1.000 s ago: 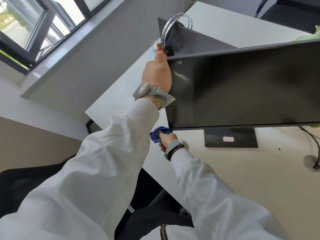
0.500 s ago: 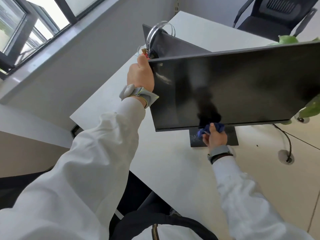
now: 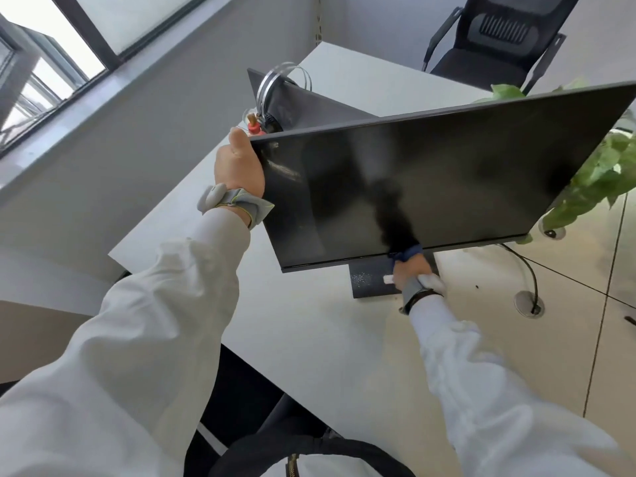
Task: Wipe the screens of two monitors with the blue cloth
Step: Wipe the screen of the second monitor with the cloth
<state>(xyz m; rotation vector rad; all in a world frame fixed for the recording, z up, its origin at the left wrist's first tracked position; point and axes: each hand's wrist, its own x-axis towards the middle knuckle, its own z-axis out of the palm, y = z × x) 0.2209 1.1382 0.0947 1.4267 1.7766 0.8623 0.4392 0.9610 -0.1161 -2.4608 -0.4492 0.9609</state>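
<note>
Way over at 10 o'clock there's a dark-framed window [image 3: 69,46] above a grey sill. Coming in from 7 o'clock, the left hand [image 3: 237,170] in a long white sleeve, grey strap on the wrist, is clamped on the left edge of the big flat black monitor [image 3: 430,187] — thumb up along the corner, the other fingers wrapped behind where I can't see them. Just past that thumb, at about 11 o'clock from the hand, sits a small red-capped bottle [image 3: 254,127], next to the grey back of a second monitor [image 3: 303,105] with a shiny silver ring stand [image 3: 275,80]. All of it stands on a plain white desk [image 3: 292,321].

The screen is dark and tilted, with a smudgy reflection down its middle. At its bottom edge, roughly 5 o'clock from the screen's centre, the right hand [image 3: 411,270] is bunched around the crumpled blue cloth [image 3: 406,253], pressing it against the lower bezel — fingers closed tight on it. Right behind that hand is the black rectangular monitor base [image 3: 368,280], flat on the desk.

Further right, at 3 o'clock, a leafy green plant [image 3: 602,173] pokes out from behind the monitor, with a black cable [image 3: 526,270] running down into a round grey desk grommet [image 3: 528,302]. Up at 1 o'clock stands a black mesh office chair [image 3: 492,39].
</note>
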